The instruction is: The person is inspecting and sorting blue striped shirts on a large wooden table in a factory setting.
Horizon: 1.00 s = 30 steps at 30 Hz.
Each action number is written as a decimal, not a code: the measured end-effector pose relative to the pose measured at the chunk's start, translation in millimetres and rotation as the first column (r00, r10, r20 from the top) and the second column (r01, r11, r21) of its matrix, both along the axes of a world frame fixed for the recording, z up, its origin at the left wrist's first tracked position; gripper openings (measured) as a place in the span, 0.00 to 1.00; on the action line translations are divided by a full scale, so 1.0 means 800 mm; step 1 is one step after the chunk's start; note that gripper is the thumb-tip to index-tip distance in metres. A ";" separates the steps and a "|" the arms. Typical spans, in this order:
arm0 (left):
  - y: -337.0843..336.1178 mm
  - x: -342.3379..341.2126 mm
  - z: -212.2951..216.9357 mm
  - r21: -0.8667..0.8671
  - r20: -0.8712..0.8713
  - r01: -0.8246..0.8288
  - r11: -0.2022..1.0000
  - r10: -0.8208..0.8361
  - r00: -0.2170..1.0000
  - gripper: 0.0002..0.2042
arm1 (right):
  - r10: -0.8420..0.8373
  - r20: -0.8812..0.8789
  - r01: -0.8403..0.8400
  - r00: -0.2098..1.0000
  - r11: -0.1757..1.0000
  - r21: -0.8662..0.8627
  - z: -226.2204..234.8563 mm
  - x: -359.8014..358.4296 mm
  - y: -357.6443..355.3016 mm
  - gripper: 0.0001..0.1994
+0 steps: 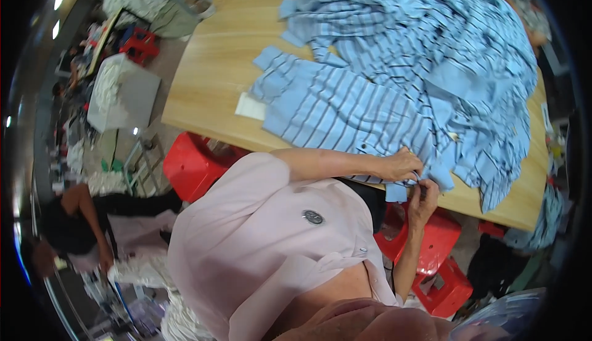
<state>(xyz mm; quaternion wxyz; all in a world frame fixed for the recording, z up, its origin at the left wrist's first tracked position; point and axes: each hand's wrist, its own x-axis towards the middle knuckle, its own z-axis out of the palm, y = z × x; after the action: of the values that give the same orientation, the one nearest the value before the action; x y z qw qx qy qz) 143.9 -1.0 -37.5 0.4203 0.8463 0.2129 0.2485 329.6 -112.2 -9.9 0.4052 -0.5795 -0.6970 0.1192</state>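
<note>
A light blue knit shirt with dark stripes (pixel 345 103) lies spread along the near edge of the wooden table (pixel 206 63). My left hand (pixel 402 164) is closed on the shirt near its right end, fingers bent down over the fabric. Just beside it, my right hand (pixel 423 198) pinches the same shirt's edge, at a plain blue band by the table's edge. The two hands are almost touching. The exact bit of cloth between the fingertips is too small to make out. A small dark button-like dot shows on the fabric left of my left hand.
A large heap of similar striped shirts (pixel 431 26) covers the table's far and right side. A white piece of paper or cloth (pixel 251 105) lies by the shirt's left end. Red stools (pixel 192 167) stand by the table. A person (pixel 80 217) works at the left, near a white bin (pixel 132 97).
</note>
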 end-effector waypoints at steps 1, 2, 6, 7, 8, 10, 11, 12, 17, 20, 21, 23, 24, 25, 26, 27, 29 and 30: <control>0.001 -0.003 0.000 -0.004 0.017 -0.030 1.000 0.030 0.999 0.09 | -0.015 -0.002 0.015 1.000 1.000 0.006 -0.003 -0.002 0.003 0.11; 0.003 -0.008 0.002 -0.008 0.010 -0.054 0.999 0.054 0.998 0.08 | -0.028 -0.021 0.028 0.999 0.999 0.015 -0.004 -0.010 0.008 0.09; 0.010 -0.008 0.006 0.069 0.095 -0.133 0.989 0.126 0.987 0.06 | -0.077 -0.093 0.080 0.993 0.996 0.032 0.009 -0.026 0.016 0.08; 0.005 -0.008 0.016 0.092 0.099 -0.148 0.985 0.138 0.985 0.05 | -0.096 -0.079 0.102 0.992 0.991 0.085 0.017 -0.030 0.017 0.08; 0.000 -0.008 0.025 0.106 0.107 -0.140 0.984 0.129 0.986 0.05 | -0.135 -0.100 0.144 0.986 0.986 0.087 0.017 -0.032 0.014 0.09; 0.002 -0.002 0.033 0.172 0.088 -0.145 0.974 0.132 0.987 0.04 | -0.148 -0.137 0.161 0.979 0.983 0.086 0.008 -0.028 0.010 0.10; -0.001 -0.001 0.035 0.225 0.058 -0.158 0.962 0.149 0.987 0.03 | -0.167 -0.157 0.182 0.973 0.979 0.088 0.004 -0.029 0.008 0.10; -0.002 -0.003 0.034 0.256 0.027 -0.154 0.954 0.152 0.988 0.03 | -0.171 -0.131 0.186 0.977 0.976 0.115 0.000 -0.030 0.009 0.10; -0.013 -0.002 0.042 0.398 0.017 -0.168 0.902 0.176 0.984 0.03 | -0.216 -0.241 0.247 0.946 0.963 0.107 0.008 -0.048 0.003 0.08; -0.015 0.003 0.048 0.461 -0.047 -0.122 0.879 0.162 0.986 0.03 | -0.238 -0.202 0.271 0.950 0.950 0.153 0.000 -0.058 -0.001 0.08; -0.015 0.002 0.047 0.477 -0.063 -0.121 0.871 0.171 0.983 0.03 | -0.243 -0.208 0.278 0.947 0.948 0.157 0.001 -0.064 0.000 0.08; -0.012 0.001 0.045 0.505 -0.067 -0.126 0.854 0.185 0.981 0.02 | -0.252 -0.216 0.290 0.943 0.943 0.162 0.001 -0.069 0.003 0.07; -0.010 -0.004 0.045 0.513 -0.054 -0.128 0.849 0.181 0.982 0.02 | -0.261 -0.218 0.301 0.940 0.937 0.177 0.001 -0.076 0.008 0.08; -0.007 -0.005 0.045 0.502 -0.051 -0.100 0.859 0.145 0.988 0.03 | -0.262 -0.207 0.304 0.943 0.930 0.206 0.001 -0.073 0.008 0.08; -0.006 -0.005 0.043 0.491 -0.051 -0.074 0.868 0.113 0.992 0.04 | -0.260 -0.200 0.303 0.945 0.924 0.234 0.000 -0.065 0.009 0.09; -0.009 -0.007 0.052 0.473 -0.104 -0.036 0.881 0.096 0.990 0.10 | -0.262 -0.141 0.288 0.955 0.933 0.216 -0.006 -0.056 0.007 0.09; -0.006 -0.014 0.058 0.444 -0.063 0.019 0.896 0.010 0.998 0.17 | -0.290 0.022 0.273 0.957 0.922 0.275 0.006 -0.039 0.001 0.09; -0.005 -0.021 0.057 0.454 -0.085 0.067 0.889 -0.032 0.996 0.20 | -0.312 0.054 0.282 0.949 0.912 0.298 0.011 -0.032 0.000 0.10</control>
<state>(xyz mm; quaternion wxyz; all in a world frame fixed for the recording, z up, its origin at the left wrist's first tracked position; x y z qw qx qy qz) 127.3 -5.1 7.9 0.2077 0.9353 0.1427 0.2485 303.8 -112.3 -1.1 0.4626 -0.6192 -0.6300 -0.0754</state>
